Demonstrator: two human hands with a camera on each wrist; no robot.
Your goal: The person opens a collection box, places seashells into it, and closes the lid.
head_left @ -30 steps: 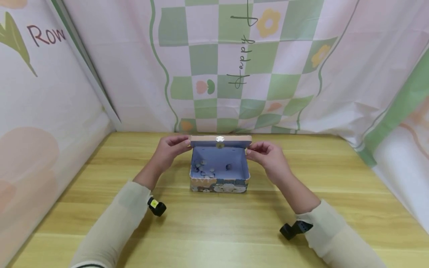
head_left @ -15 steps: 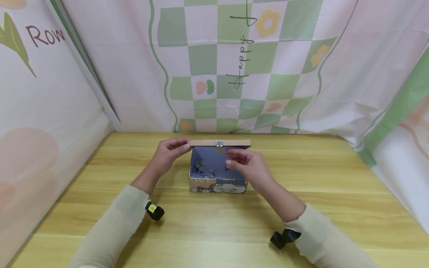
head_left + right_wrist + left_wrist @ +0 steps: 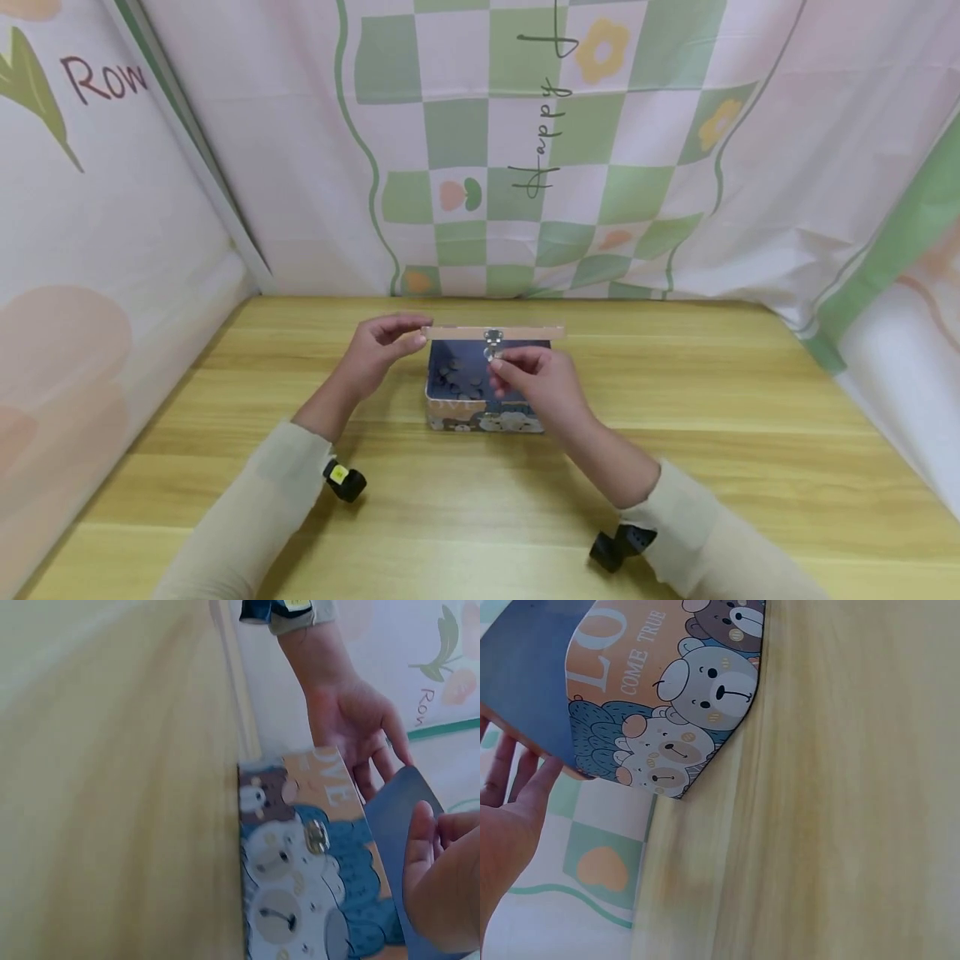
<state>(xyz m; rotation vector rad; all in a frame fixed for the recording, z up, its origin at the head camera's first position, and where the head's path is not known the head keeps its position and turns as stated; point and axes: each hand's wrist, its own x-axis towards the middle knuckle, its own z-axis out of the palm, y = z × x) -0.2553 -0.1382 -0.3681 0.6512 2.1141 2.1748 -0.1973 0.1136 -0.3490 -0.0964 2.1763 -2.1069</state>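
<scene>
A tin box [image 3: 457,414] with cartoon bears on its front stands on the table, its hinged lid [image 3: 457,332] partly raised. My left hand [image 3: 363,358] holds the lid's left corner between thumb and fingers. At the middle of the lid's front edge, my right hand [image 3: 546,387] pinches the metal latch [image 3: 492,336] with thumb and forefinger. Several small round pieces [image 3: 450,375] lie on the left side inside the box; my right hand hides the right side. In the right wrist view, the matching metal catch [image 3: 317,838] shows on the box front.
The wooden table [image 3: 420,517] spreads around the box. A checked, flowered cloth [image 3: 525,142] hangs behind it, with another printed cloth [image 3: 112,233] along the left. A small black camera [image 3: 345,482] sits at the left wrist, another [image 3: 618,546] at the right.
My right hand has left the lid's right side and come left to the latch. The lid has tipped forward and lower, while my left hand stays at its left corner.
</scene>
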